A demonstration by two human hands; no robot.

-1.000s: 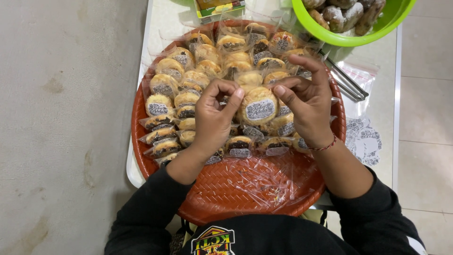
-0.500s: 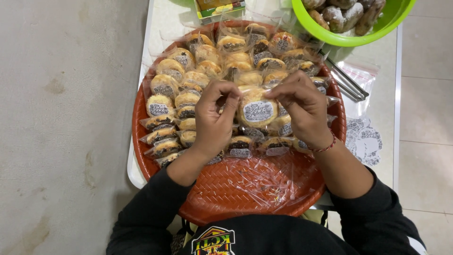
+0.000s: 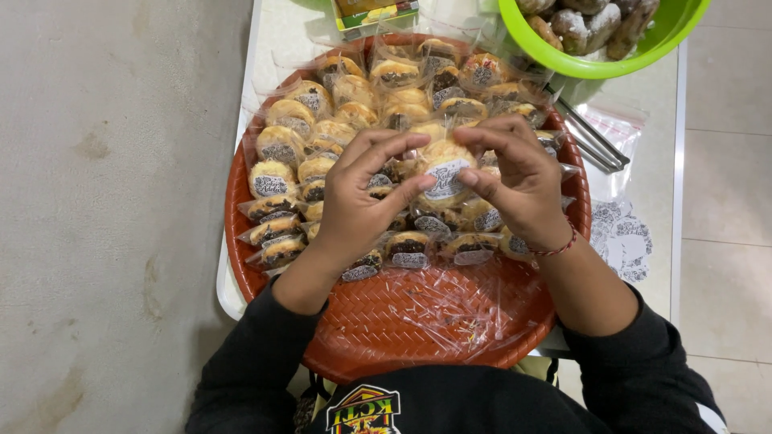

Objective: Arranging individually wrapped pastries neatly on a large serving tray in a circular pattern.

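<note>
Over a round orange woven tray [image 3: 402,321] both of my hands hold one wrapped pastry [image 3: 445,167], a golden round cake in clear plastic with a white round sticker on top. My left hand [image 3: 362,193] pinches its left side with thumb and fingers. My right hand [image 3: 515,177] grips its right side, fingers curled over the top; a red cord bracelet circles that wrist. Several similar wrapped pastries [image 3: 305,145] lie in rows across the tray's far half.
A green bowl [image 3: 603,48] of unwrapped dark pastries stands at the table's far right. Metal tongs [image 3: 591,141] and sheets of round stickers [image 3: 623,237] lie right of the tray. A small box [image 3: 374,12] sits at the far edge. Loose clear wrappers [image 3: 450,309] rest on the tray's near part.
My fingers have drawn closer around the pastry, and both hands have shifted slightly while working on its wrapper and sticker. The pastry stays above the tray's middle.
</note>
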